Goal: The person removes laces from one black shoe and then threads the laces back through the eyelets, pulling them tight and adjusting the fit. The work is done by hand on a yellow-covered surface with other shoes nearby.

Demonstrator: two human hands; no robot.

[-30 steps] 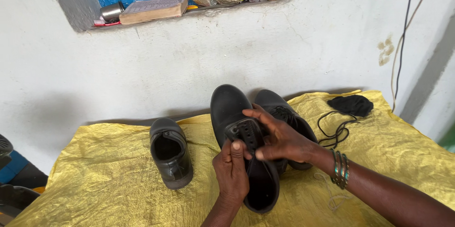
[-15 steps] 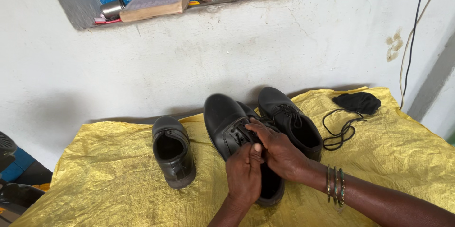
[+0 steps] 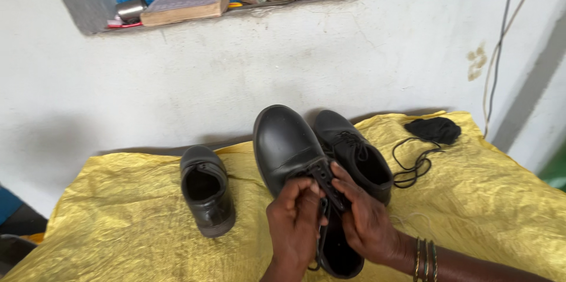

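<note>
A big black shoe (image 3: 286, 143) lies toe-away on the yellow sheet (image 3: 118, 229). My left hand (image 3: 293, 226) pinches its left eyelet flap. My right hand (image 3: 368, 220), with bangles at the wrist, grips the right flap at the lacing. A second black shoe (image 3: 354, 152), laced, stands just behind to the right. A smaller black shoe (image 3: 205, 196) sits apart on the left, its opening up.
A loose black lace (image 3: 413, 161) and a black cloth bundle (image 3: 434, 129) lie at the right of the sheet. A white wall stands behind, with a niche holding a book (image 3: 184, 8) and a metal cup (image 3: 131, 10). A cable (image 3: 501, 40) hangs at right.
Both hands have slid down the big shoe toward its opening and now hold the eyelet flaps close together. The view has tilted slightly.
</note>
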